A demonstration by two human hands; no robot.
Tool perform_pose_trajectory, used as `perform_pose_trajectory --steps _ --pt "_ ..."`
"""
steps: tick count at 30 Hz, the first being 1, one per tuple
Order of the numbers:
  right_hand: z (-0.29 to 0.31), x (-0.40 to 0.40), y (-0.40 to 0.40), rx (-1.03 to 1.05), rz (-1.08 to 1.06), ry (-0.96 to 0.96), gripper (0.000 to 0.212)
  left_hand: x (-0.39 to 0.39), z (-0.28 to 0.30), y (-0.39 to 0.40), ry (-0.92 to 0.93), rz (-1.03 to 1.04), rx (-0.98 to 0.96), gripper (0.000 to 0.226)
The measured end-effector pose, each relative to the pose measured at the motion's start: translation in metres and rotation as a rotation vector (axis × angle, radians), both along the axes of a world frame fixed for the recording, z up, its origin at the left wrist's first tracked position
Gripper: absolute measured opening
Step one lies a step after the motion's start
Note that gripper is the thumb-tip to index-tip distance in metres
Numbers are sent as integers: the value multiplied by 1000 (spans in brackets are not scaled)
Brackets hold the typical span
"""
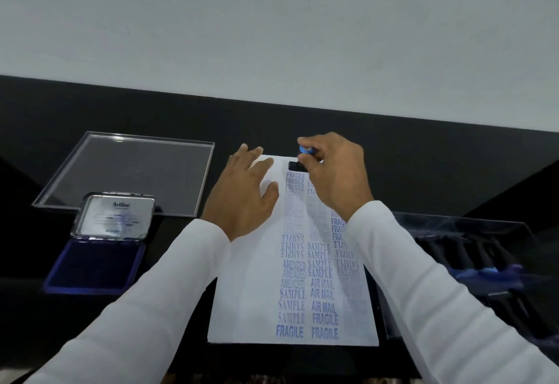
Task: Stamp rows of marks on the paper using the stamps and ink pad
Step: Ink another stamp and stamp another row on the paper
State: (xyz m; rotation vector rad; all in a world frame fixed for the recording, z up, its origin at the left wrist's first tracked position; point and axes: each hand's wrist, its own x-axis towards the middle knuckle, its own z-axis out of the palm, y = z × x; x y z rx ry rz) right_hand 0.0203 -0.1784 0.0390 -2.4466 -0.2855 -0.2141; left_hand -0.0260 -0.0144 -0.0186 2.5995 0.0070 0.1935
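A white sheet of paper [248,299] lies on the black table, covered with columns of blue marks such as FRAGILE, SAMPLE, AMENDED and AIR MAIL. My right hand [335,177] grips a stamp [298,162] with a blue top and black base, pressed onto the paper's far edge above the FRAGILE marks. My left hand [242,193] lies flat, fingers spread, on the paper's upper left part. The ink pad [96,265] sits open at the left, blue pad showing, its metal lid [116,217] raised.
A clear acrylic tray [130,171] lies behind the ink pad at the far left. On the right a dark rack [472,256] holds several more stamps. A pale wall rises behind the table's far edge.
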Motion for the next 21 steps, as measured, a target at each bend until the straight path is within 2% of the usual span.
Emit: perform_pose_trajectory --steps 21 --pt "-8 11 6 -41 4 26 31 7 -11 3 49 -6 56 55"
